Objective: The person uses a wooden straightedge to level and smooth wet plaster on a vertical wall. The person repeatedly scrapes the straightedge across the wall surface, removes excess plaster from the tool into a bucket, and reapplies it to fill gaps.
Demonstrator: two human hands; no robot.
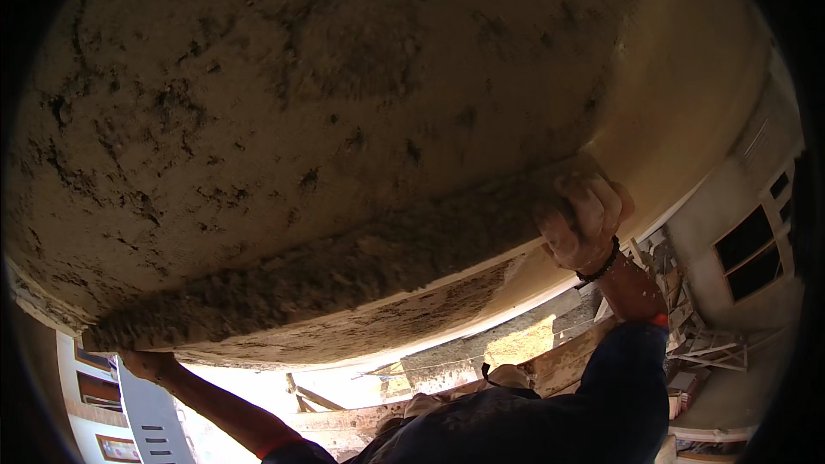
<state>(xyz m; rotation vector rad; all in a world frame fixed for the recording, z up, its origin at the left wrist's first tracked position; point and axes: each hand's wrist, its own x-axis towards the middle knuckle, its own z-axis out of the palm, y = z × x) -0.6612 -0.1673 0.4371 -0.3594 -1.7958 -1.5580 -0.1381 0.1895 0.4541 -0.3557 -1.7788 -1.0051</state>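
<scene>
A long straightedge (440,278) runs slantwise across the view, from lower left to upper right, against a rough plastered overhead surface (284,120). Wet mortar (344,273) is heaped along its length. Near its right end, my right hand (589,213) wraps its fingers over the bar; they are smeared with plaster. At the lower left end my left hand (148,364) holds the bar from below, its fingers mostly hidden by it. Dark pits and ragged patches mark the plaster above the bar.
A smoother, paler surface (687,94) borders the plaster on the right. Below are wooden planks (567,361), trestle-like timber framing (718,351) and a wall with a dark window (749,249). A building with windows (99,391) stands at lower left.
</scene>
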